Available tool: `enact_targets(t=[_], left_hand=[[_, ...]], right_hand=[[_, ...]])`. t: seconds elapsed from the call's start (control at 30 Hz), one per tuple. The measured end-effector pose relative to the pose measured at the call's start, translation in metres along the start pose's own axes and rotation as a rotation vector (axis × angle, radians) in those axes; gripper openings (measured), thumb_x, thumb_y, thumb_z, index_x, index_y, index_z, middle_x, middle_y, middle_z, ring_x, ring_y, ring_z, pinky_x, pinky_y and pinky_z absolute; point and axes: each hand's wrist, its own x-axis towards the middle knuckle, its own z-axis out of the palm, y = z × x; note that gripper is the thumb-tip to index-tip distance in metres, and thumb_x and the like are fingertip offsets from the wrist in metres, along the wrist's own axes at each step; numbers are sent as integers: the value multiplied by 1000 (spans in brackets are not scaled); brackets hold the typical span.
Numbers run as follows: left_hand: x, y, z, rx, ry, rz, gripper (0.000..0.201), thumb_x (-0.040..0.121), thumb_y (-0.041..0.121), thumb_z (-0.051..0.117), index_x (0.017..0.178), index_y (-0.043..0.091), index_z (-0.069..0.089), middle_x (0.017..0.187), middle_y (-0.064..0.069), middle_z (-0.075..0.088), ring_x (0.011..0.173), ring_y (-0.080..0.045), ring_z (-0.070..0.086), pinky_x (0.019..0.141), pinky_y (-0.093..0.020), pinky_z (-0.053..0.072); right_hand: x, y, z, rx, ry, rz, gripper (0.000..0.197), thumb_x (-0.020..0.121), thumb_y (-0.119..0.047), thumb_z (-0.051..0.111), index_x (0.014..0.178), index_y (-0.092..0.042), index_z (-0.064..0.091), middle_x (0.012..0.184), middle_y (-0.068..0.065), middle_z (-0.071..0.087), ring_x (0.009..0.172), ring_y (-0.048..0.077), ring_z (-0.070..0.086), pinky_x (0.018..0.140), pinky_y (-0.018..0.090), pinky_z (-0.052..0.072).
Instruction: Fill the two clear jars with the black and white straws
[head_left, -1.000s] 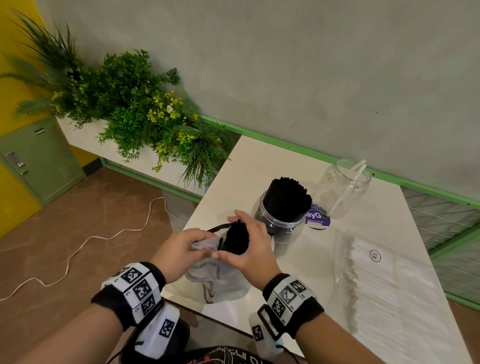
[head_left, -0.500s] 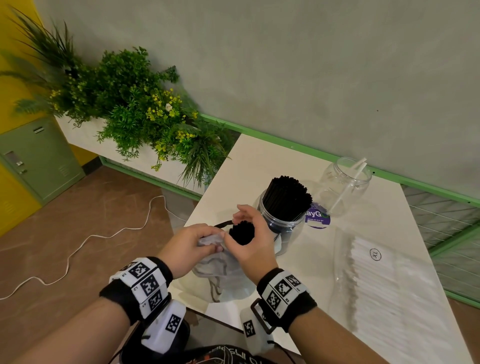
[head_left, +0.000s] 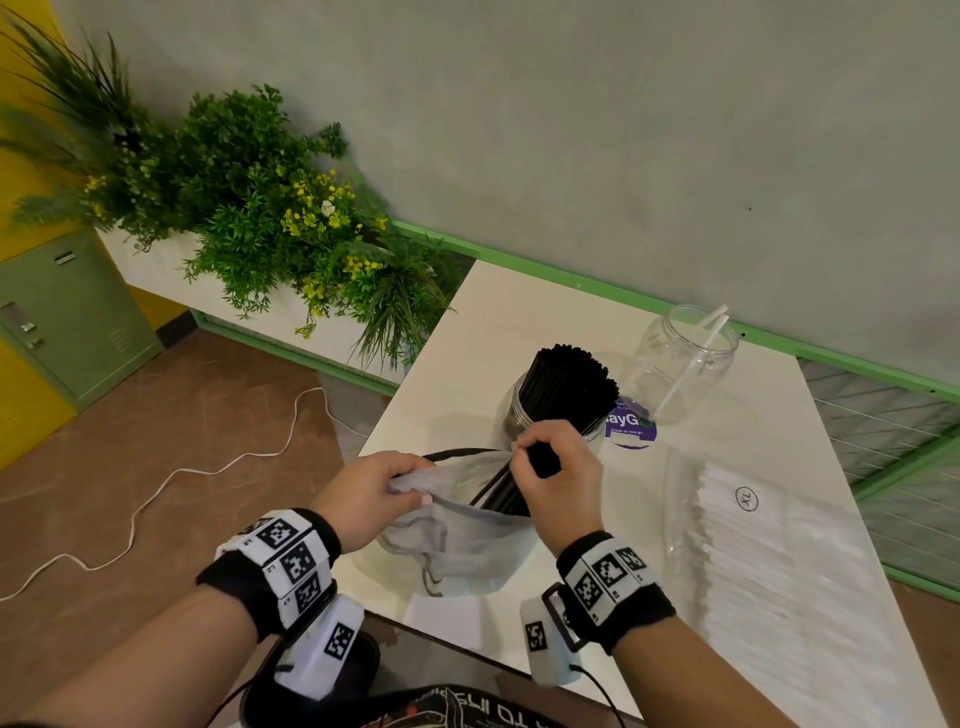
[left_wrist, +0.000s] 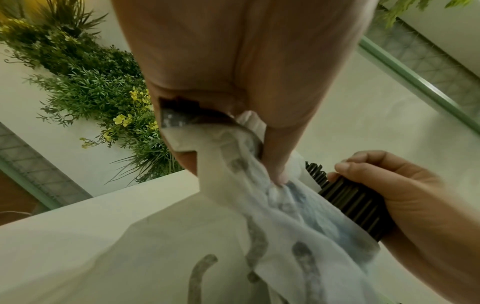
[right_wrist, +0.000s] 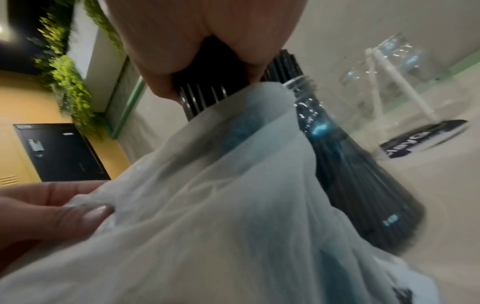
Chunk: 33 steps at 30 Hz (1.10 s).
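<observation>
A white table (head_left: 483, 332) stands against a grey wall, leafy planter beside it; the left hand (head_left: 366, 493) pinches a thin, crinkled white bag (head_left: 457, 545); the right hand (head_left: 558, 483) grips a bundle of black straws (head_left: 501, 491) half out of it; behind stand a clear jar (head_left: 514, 410) packed with black straws and a second jar (head_left: 680, 364) holding white ones

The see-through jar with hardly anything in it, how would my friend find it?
Look at the white table, far side by the green wall strip. Two jars stand there; the clear jar holds only a white straw or two, while its neighbour is stuffed with black straws.
</observation>
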Motion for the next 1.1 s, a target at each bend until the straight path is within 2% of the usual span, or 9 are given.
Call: enact_targets(t=[0.13, 0.27, 0.43, 0.57, 0.73, 0.87, 0.93, 1.03, 1.1], left_hand=[[3, -1, 12, 7, -11, 30, 33, 82, 22, 71, 111, 36, 61, 108, 10, 63, 102, -8, 59, 90, -26, 47], [7, 1, 26, 28, -58, 63, 41, 84, 22, 69, 120, 36, 55, 115, 12, 59, 107, -7, 55, 86, -18, 39], [16, 1, 45, 97, -132, 26, 47, 90, 24, 60, 135, 29, 46, 135, 9, 51, 123, -9, 47, 98, -18, 34], [19, 1, 53, 113, -185, 7, 49, 92, 10, 55, 136, 30, 45, 137, 7, 51, 123, -9, 47, 95, -14, 33], [22, 6, 61, 160, -279, 16, 63, 86, -9, 42, 139, 27, 44, 142, 4, 46, 127, -9, 45, 98, -13, 35], [24, 11, 63, 146, -286, 58, 66, 84, -14, 37, 139, 21, 44, 131, 13, 43, 119, 3, 36, 86, 9, 20], [23, 12, 63, 117, -261, 59, 65, 84, -13, 38, 138, 22, 45, 131, 9, 47, 116, -1, 43, 88, 5, 28], [21, 10, 62, 72, -195, 31, 65, 84, -13, 36, 134, 27, 48, 126, 0, 55, 102, -15, 55, 90, -26, 43], [23, 5, 61, 79, -167, 35, 65, 83, -14, 35, 132, 27, 49, 130, -2, 54, 105, -15, 53, 89, -23, 42]], right_hand=[[-7, 3, -1, 7, 53, 22, 24, 75, 8, 68, 81, -14, 62, 82, -2, 61, 80, 10, 59, 76, 21, 47], [-14, -2, -3, 92, 111, 191, 44, 76, 0, 74, 110, -20, 55, 101, -1, 60, 94, 11, 61, 86, 17, 45], [-25, -2, -5, 218, 259, 342, 77, 71, -10, 80, 131, -27, 35, 116, 0, 54, 113, -8, 47, 97, 9, 34], [-39, 9, -4, 305, 252, 503, 79, 70, -22, 81, 132, -40, 36, 118, -1, 59, 112, 11, 57, 101, 34, 45], [-38, 12, 8, 429, 259, 516, 69, 73, -1, 77, 128, -26, 43, 104, 8, 66, 97, 19, 65, 89, 29, 52], [-23, 13, 12, 367, 321, 540, 49, 74, 5, 73, 102, -28, 50, 90, -3, 62, 81, 1, 61, 76, 21, 48], [-14, 13, 8, 364, 310, 526, 47, 74, 4, 73, 100, -26, 49, 87, -6, 60, 75, -2, 59, 72, 18, 47], [-9, 12, -3, 324, 304, 452, 46, 74, 4, 74, 105, -17, 49, 86, -9, 58, 75, -3, 58, 70, 12, 47], [-15, 13, -8, 273, 289, 422, 46, 73, 3, 75, 105, -18, 49, 84, -10, 57, 75, -5, 57, 70, 10, 45]])
